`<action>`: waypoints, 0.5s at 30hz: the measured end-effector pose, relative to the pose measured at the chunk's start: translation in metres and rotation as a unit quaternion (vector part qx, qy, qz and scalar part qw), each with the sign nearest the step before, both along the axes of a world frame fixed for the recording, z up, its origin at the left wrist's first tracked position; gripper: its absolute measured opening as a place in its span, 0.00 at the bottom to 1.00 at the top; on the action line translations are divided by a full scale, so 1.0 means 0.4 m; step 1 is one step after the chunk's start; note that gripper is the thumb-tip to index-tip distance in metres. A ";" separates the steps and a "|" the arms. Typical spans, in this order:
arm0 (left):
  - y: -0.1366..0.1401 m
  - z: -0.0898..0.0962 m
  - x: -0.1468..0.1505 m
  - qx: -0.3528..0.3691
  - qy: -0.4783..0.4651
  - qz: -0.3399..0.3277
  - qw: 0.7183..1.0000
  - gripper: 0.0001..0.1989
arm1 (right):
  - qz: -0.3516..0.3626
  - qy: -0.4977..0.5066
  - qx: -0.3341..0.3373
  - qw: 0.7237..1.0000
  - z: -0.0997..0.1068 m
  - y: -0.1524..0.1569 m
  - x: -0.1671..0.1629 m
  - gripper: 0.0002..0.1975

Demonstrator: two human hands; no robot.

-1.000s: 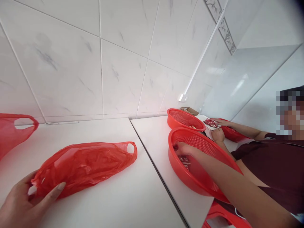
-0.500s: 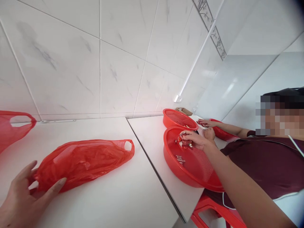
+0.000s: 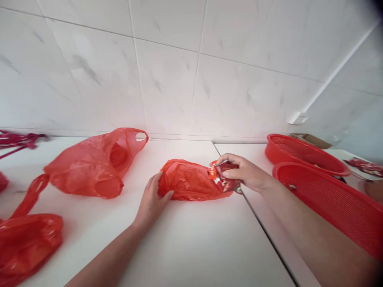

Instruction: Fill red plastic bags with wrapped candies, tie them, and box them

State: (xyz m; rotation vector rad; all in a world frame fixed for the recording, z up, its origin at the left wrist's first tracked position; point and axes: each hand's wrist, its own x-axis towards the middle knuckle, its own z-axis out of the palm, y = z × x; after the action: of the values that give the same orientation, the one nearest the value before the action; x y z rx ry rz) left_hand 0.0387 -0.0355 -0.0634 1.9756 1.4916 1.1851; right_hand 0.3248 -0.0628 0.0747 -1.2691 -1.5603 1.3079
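A thin red plastic bag point(image 3: 188, 181) lies flat on the white table in front of me. My left hand point(image 3: 151, 203) grips its left end, fingers behind the edge and thumb in front. Over the bag's right end, my right hand point(image 3: 248, 173) pinches a few small shiny snack packets point(image 3: 224, 179), dark red and orange with white marks. Their exact number is hidden by my fingers. The bag's right handle is covered by the packets and hand.
A large red perforated basket point(image 3: 332, 199) stands at right, with another red basket point(image 3: 299, 153) behind it. More red bags lie left: one near the wall point(image 3: 98, 167), one in the front corner point(image 3: 30, 247). A cardboard box point(image 3: 314, 139) and another person's hand point(image 3: 374, 189) are far right.
My right hand has brought the packets out of the large basket, leftward to over the bag. My left hand stays at the bag's left end. The view has swung left.
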 end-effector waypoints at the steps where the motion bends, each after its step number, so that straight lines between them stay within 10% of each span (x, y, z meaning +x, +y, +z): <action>1: -0.001 -0.001 -0.003 -0.006 -0.003 -0.001 1.000 0.31 | 0.009 -0.037 0.011 0.999 -0.019 0.023 -0.044 0.12; 8: -0.008 0.011 -0.006 -0.021 -0.015 -0.020 0.999 0.33 | 0.051 -0.209 0.097 0.972 -0.081 0.124 -0.169 0.18; 15: 0.005 -0.002 -0.011 -0.040 -0.008 -0.016 0.999 0.35 | -0.199 -0.351 0.140 0.904 0.025 0.019 0.048 0.17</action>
State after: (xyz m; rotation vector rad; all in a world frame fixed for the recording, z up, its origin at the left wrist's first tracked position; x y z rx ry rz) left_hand 0.0344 -0.0335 -0.0643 1.9247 1.4709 1.1083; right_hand 0.3440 -0.0553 0.0849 -1.8559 -1.7337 0.3441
